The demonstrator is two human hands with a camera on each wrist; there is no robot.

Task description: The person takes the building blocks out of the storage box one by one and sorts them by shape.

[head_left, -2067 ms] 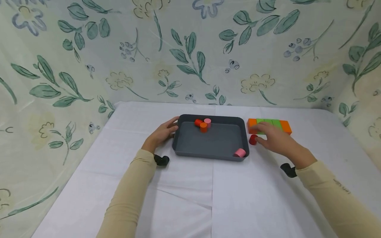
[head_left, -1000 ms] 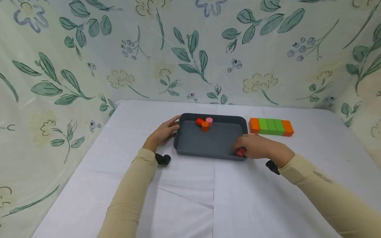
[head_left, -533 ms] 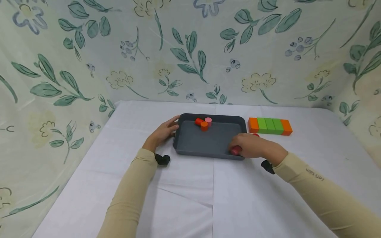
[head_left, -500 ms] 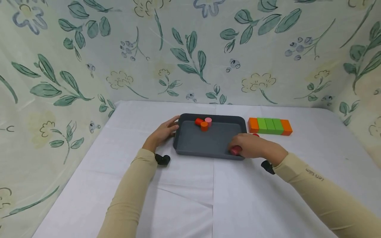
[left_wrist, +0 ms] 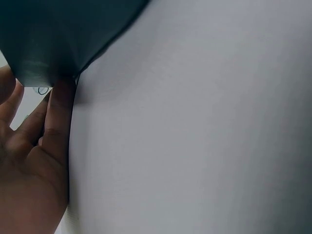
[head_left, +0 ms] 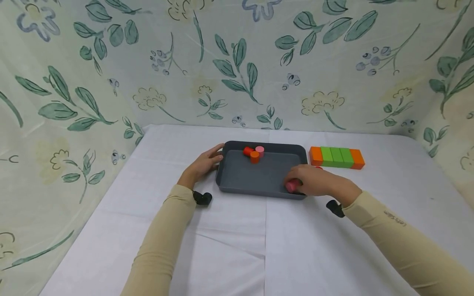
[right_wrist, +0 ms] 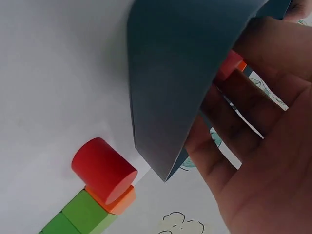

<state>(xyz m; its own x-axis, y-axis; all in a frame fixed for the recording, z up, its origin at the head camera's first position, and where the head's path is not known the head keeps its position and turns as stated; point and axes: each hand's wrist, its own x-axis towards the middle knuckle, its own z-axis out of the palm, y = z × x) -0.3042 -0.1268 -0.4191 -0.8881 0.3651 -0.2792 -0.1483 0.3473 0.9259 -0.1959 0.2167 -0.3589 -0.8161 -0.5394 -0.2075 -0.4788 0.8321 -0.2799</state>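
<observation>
My right hand (head_left: 311, 180) reaches into the near right corner of the dark grey tray (head_left: 259, 191). Its fingers pinch a pink cylinder block (head_left: 291, 186), partly covered by the hand; in the right wrist view a bit of pink (right_wrist: 229, 66) shows behind the tray wall. My left hand (head_left: 203, 165) rests against the tray's left side, fingers fairly straight and touching its outer wall, as the left wrist view also shows. At the tray's back lie a red cylinder (head_left: 248, 151), an orange cylinder (head_left: 254, 157) and a pink cylinder (head_left: 260, 151), close together.
Outside the tray, a red cylinder (right_wrist: 104, 168) lies beside its right wall, mostly hidden by my right hand in the head view. Behind it stands a row of green blocks (head_left: 337, 157) with orange blocks (head_left: 357, 159) at both ends. A white cloth (head_left: 229, 238) covers the table.
My right hand has moved from the red cylinder outside the tray to the pink cylinder in the near right corner and taken hold of it. That cylinder has shifted slightly left. The left hand stays put.
</observation>
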